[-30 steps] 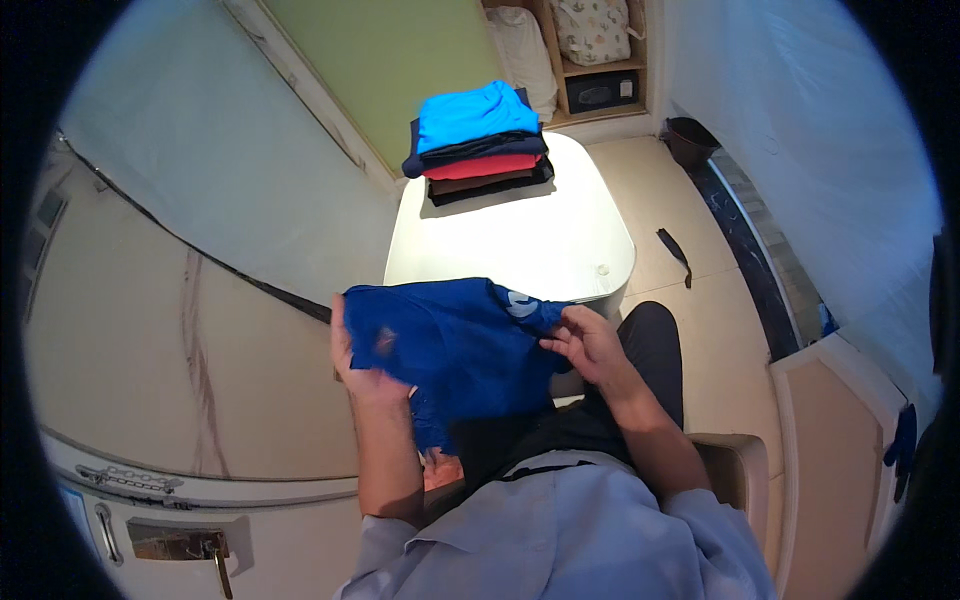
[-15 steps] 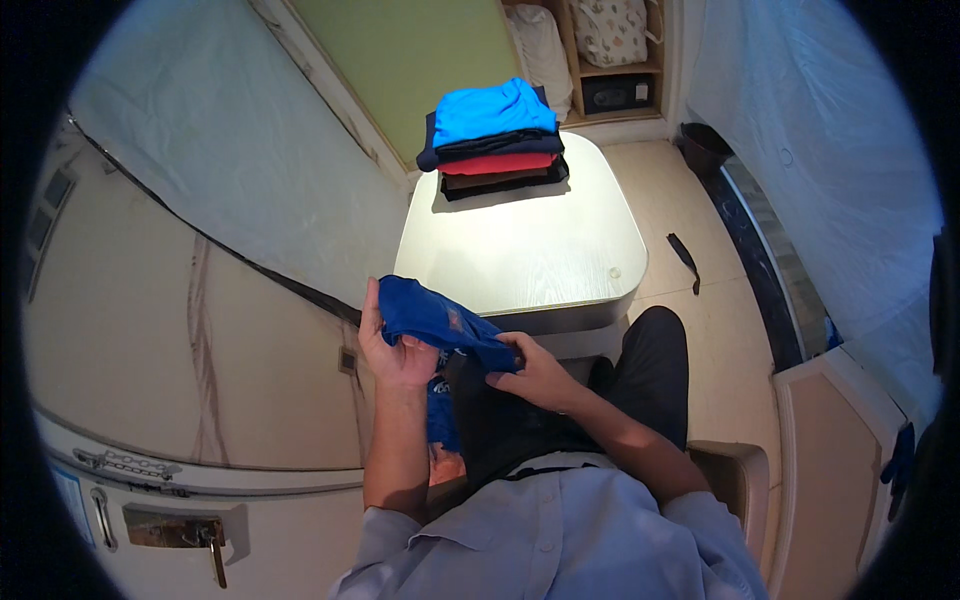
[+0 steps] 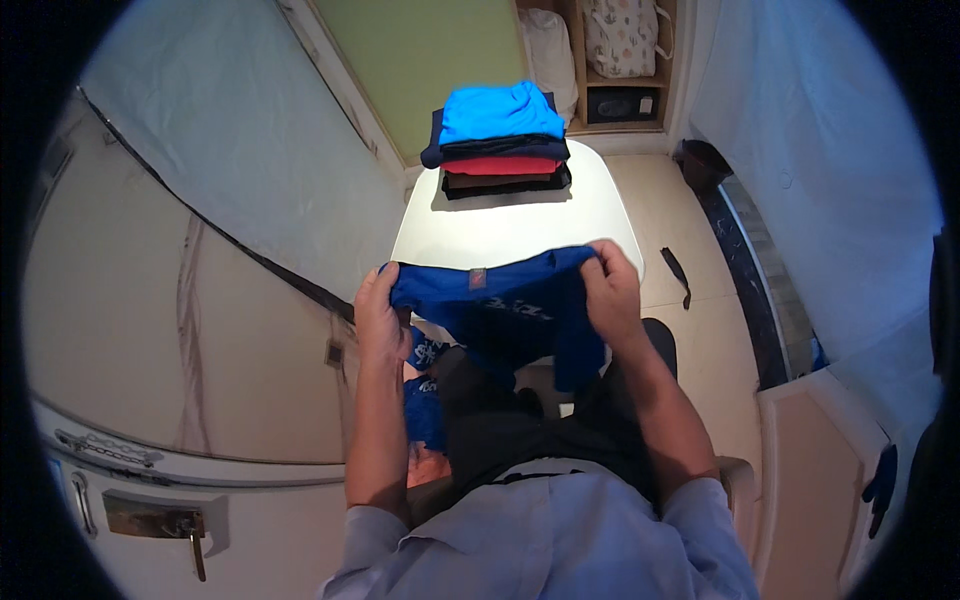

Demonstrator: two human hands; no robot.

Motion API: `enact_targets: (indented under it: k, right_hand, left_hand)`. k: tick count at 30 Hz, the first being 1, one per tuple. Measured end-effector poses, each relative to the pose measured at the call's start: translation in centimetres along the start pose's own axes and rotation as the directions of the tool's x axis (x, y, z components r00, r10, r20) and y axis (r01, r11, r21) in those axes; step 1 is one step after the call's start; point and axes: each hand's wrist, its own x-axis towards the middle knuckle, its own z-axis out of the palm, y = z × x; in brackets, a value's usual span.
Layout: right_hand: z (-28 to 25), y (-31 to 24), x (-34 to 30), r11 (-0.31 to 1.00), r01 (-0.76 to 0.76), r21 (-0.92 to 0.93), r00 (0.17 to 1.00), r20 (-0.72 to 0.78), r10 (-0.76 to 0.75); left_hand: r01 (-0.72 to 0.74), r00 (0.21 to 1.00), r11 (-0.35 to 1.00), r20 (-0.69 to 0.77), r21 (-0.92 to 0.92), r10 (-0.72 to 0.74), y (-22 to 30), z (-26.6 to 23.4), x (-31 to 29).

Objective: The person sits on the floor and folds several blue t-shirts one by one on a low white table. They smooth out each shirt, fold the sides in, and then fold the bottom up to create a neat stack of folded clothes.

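A dark blue garment (image 3: 480, 307) with white printing hangs spread between my two hands, above my lap and the near edge of the table. A small label sits at the middle of its top edge. My left hand (image 3: 380, 312) is closed on the top left corner. My right hand (image 3: 612, 290) grips the top right corner. Whether it is a shirt or shorts, I cannot tell. More blue cloth (image 3: 425, 410) with white marks hangs beside my left thigh, partly hidden by my forearm.
On the white table (image 3: 420, 228) ahead stands a folded stack of clothes (image 3: 505, 128), bright blue on top with dark and red layers below. A black strip-like object (image 3: 676, 276) lies on the floor at right. A dark bucket (image 3: 703, 165) stands farther back. A door handle (image 3: 195, 545) is at lower left.
My right hand has moved up and to the right, from the bunched garment's lower end to its top corner. The garment is now stretched wide and hangs down.
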Motion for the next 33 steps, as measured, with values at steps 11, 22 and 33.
enact_targets:
  k: [11, 22, 33]
  right_hand:
    - [-2.5, -8.6, 8.4, 0.832, 0.384, -0.401, 0.918, 0.068, -0.391]
    - [-8.9, -12.3, 13.2, 0.637, 0.452, -0.624, 0.878, 0.188, -0.440]
    - [-10.8, -13.8, 13.7, 0.653, 0.486, -0.580, 0.873, 0.354, -0.335]
  left_hand:
    - [0.004, 0.991, 0.949, 0.126, 0.314, -0.046, 4.9, 2.4, 5.8]
    - [-0.504, 0.816, 0.470, 0.578, 0.725, -0.015, 13.8, 4.3, 7.8]
    - [-0.465, 0.817, 0.129, 0.481, 0.876, -0.317, 17.8, 5.6, 7.5]
